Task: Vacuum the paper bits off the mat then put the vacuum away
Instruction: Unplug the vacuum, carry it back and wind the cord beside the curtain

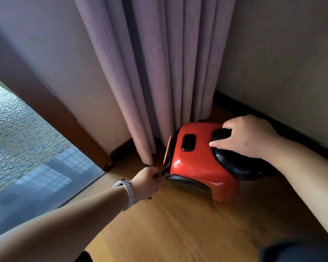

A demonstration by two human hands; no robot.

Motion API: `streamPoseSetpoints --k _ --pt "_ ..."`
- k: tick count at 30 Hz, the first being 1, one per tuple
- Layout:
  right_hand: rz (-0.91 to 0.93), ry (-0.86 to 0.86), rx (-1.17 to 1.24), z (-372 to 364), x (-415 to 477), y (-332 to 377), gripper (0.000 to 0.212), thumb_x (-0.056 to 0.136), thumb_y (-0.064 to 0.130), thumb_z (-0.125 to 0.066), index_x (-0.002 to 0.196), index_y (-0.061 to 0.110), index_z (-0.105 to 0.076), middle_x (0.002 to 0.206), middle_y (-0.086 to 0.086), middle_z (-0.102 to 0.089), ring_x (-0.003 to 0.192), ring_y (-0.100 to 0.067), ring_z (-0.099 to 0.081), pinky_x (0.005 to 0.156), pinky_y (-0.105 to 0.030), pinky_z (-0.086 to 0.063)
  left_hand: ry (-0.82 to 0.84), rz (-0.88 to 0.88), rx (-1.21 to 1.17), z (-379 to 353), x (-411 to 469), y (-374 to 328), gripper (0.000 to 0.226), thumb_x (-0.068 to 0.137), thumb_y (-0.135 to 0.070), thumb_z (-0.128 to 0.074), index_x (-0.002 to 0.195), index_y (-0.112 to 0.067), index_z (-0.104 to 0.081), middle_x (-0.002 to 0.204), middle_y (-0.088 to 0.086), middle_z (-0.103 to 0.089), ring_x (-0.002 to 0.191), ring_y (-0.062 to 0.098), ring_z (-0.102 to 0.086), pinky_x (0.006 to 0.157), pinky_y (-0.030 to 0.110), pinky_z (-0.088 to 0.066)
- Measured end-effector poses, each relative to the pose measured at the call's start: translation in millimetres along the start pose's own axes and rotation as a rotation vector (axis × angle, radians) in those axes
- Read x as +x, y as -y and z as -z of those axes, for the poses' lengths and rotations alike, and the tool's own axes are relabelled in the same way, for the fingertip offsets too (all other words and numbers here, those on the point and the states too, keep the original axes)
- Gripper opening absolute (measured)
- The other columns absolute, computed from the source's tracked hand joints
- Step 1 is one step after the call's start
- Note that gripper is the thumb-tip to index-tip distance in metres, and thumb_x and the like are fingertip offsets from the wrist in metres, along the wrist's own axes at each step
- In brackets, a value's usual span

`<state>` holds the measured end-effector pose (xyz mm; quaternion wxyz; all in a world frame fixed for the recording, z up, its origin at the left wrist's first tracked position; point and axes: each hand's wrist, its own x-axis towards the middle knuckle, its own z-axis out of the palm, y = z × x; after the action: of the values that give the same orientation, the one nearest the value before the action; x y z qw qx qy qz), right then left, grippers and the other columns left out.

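the vacuum (199,163) sits on the floor (178,224) in the far corner, curtain (155,72) just behind it, window (27,138) at left, wall (282,63) at right.

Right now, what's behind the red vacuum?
A purple curtain hangs right behind the red vacuum, dark baseboard at its right. Anything between them is hidden by its body.

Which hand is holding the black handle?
The right hand, gripping the handle atop the red vacuum; the left hand, wearing a white watch, is lower, at its end.

Forearms (68,222) bare; a white band (128,193), perhaps a watch, on left wrist.
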<state>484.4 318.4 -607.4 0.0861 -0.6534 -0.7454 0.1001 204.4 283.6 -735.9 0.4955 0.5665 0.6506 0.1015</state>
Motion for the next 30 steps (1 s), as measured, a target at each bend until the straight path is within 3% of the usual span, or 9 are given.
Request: streamPoseSetpoints --k 4,7,10,13,16,19,25,28,30 --pt "0.028 0.097 -0.144 -14 3 -9 0.051 0.073 0.073 -0.065 0.066 0.025 -0.051 0.065 0.012 -0.048 0.070 -0.019 -0.047 0.060 -0.032 -0.038 0.111 0.043 0.149 -21 7 -4 0.017 0.095 -0.011 -0.047 0.080 -0.008 -0.057 0.063 0.006 -0.050 0.039 0.010 -0.044 0.038 0.019 -0.037" --pt "-0.011 0.166 -0.170 -34 4 -24 0.049 0.074 0.072 -0.065 0.071 0.025 -0.054 0.068 0.011 -0.050 0.076 -0.021 -0.053 0.062 -0.032 -0.039 0.149 0.086 0.091 -46 24 -8 0.021 0.094 -0.007 -0.047 0.075 -0.011 -0.055 0.064 0.005 -0.049 0.044 0.013 -0.045 0.038 0.018 -0.038" --pt "-0.078 0.193 -0.172 -55 6 -38 0.046 0.074 0.069 -0.066 0.078 0.024 -0.060 0.072 0.011 -0.052 0.086 -0.023 -0.062 0.064 -0.031 -0.040 0.134 0.078 0.045 -82 47 -3 0.023 0.093 -0.007 -0.047 0.072 -0.016 -0.053 0.064 0.003 -0.050 0.049 0.016 -0.048 0.049 0.024 -0.042" --pt "-0.130 0.242 -0.189 -71 7 -49 0.041 0.077 0.065 -0.067 0.085 0.025 -0.064 0.075 0.010 -0.053 0.087 -0.022 -0.063 0.063 -0.030 -0.040 0.104 0.108 -0.111 -116 59 7 0.018 0.092 0.000 -0.044 0.083 -0.012 -0.055 0.061 0.001 -0.045 0.035 0.006 -0.043 0.042 0.020 -0.036" --pt "-0.157 0.311 -0.204 -84 6 -53 0.036 0.081 0.062 -0.067 0.086 0.027 -0.060 0.081 0.008 -0.057 0.079 -0.020 -0.057 0.061 -0.030 -0.038 0.114 0.130 -0.156 -133 68 21 0.029 0.088 0.009 -0.044 0.071 -0.011 -0.056 0.057 0.001 -0.046 0.030 0.002 -0.041 0.038 0.017 -0.034" --pt "-0.187 0.331 -0.211 -93 10 -54 0.037 0.081 0.063 -0.066 0.090 0.027 -0.063 0.081 0.010 -0.056 0.074 -0.017 -0.052 0.061 -0.030 -0.041 0.133 0.131 -0.155 -133 78 33 0.037 0.084 0.008 -0.049 0.064 -0.022 -0.059 0.054 -0.002 -0.050 0.039 0.007 -0.047 0.044 0.018 -0.039" --pt "-0.170 0.314 -0.202 -103 23 -44 0.037 0.082 0.063 -0.064 0.079 0.026 -0.058 0.075 0.012 -0.057 0.065 -0.009 -0.054 0.051 -0.027 -0.036 0.131 0.127 -0.112 -125 99 60 0.027 0.083 0.001 -0.059 0.098 -0.020 -0.066 0.059 0.001 -0.055 0.049 0.015 -0.054 0.048 0.022 -0.045" --pt "-0.153 0.338 -0.194 -108 28 -39 0.039 0.083 0.062 -0.064 0.074 0.026 -0.054 0.074 0.010 -0.057 0.064 -0.007 -0.052 0.050 -0.028 -0.035 0.109 0.109 0.037 -122 108 71 0.019 0.081 -0.008 -0.058 0.091 -0.019 -0.069 0.070 0.002 -0.066 0.067 0.026 -0.065 0.060 0.032 -0.055" --pt "-0.151 0.348 -0.202 -111 31 -37 0.041 0.082 0.064 -0.064 0.072 0.025 -0.052 0.074 0.009 -0.057 0.064 -0.009 -0.052 0.052 -0.029 -0.037 0.119 0.102 0.127 -124 113 80 0.018 0.081 -0.012 -0.052 0.084 -0.020 -0.068 0.070 0.001 -0.069 0.068 0.025 -0.068 0.056 0.031 -0.055"
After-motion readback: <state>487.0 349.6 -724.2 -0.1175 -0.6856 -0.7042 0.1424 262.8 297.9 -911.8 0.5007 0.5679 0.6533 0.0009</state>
